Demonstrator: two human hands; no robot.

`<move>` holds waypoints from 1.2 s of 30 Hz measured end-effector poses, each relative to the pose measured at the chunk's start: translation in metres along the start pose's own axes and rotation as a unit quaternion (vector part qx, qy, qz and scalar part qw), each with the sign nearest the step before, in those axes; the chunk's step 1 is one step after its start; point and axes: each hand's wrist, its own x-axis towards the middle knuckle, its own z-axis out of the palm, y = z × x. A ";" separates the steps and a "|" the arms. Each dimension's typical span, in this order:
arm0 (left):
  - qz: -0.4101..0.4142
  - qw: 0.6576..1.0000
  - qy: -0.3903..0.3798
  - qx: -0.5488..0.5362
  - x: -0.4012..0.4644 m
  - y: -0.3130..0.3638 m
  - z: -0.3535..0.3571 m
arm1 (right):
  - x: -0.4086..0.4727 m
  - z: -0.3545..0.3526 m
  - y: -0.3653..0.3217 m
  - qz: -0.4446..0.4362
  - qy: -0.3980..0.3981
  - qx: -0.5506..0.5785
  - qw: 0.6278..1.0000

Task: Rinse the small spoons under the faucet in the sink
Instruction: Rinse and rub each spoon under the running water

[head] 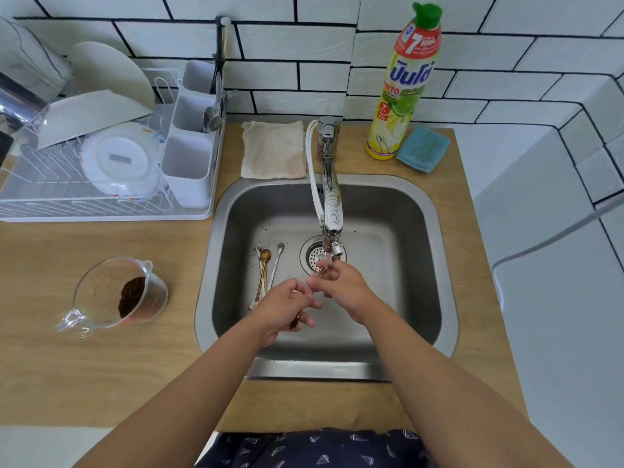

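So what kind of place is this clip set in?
Most likely a home kitchen: a steel sink with a faucet, a dish rack holding plates, and a dish soap bottle against tiled wall.

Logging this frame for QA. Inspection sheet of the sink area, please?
Surface: wooden counter around a steel sink.
Job's things: loose spoons on the sink floor left of the drain; faucet over the drain.
Clutter: measuring cup with brown grounds, dish rack, cloth, soap bottle, blue sponge.
Hands: left hand and right hand together under the spout, contents unclear.
Cables: white hose beside faucet.
Surroundings: white tiled wall.
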 end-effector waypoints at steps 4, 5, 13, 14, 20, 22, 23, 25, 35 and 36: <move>0.035 0.998 0.022 0.057 0.000 -0.002 -0.003 | 0.005 -0.003 -0.004 0.014 0.033 0.063 0.997; 0.041 0.997 0.024 0.062 0.000 -0.003 -0.005 | 0.005 -0.004 -0.005 0.024 0.034 0.080 0.996; 0.068 0.989 0.044 0.125 0.000 -0.008 -0.008 | 0.001 -0.002 -0.004 -0.005 0.030 0.043 0.999; 0.070 0.989 0.045 0.124 0.000 -0.008 -0.008 | 0.001 -0.002 -0.006 0.005 0.036 0.070 0.997; 0.077 0.987 0.043 0.132 -0.002 -0.007 -0.009 | -0.002 0.003 -0.005 -0.021 0.017 0.024 0.999; 0.079 0.990 0.033 0.115 -0.003 -0.008 -0.010 | 0.000 0.002 -0.008 -0.009 0.024 0.061 0.998; 0.081 0.990 0.029 0.110 -0.003 -0.008 -0.011 | 0.000 0.001 -0.009 0.002 0.025 0.086 0.996; 0.085 0.989 0.030 0.115 -0.003 -0.008 -0.012 | -0.002 0.001 -0.011 0.012 0.013 0.096 0.995; 0.064 0.994 0.020 0.082 -0.007 -0.005 -0.011 | -0.004 0.002 -0.005 0.006 -0.015 0.135 0.991; 0.039 0.998 0.009 0.055 -0.007 -0.004 -0.011 | -0.005 0.003 -0.004 -0.005 -0.013 0.127 0.992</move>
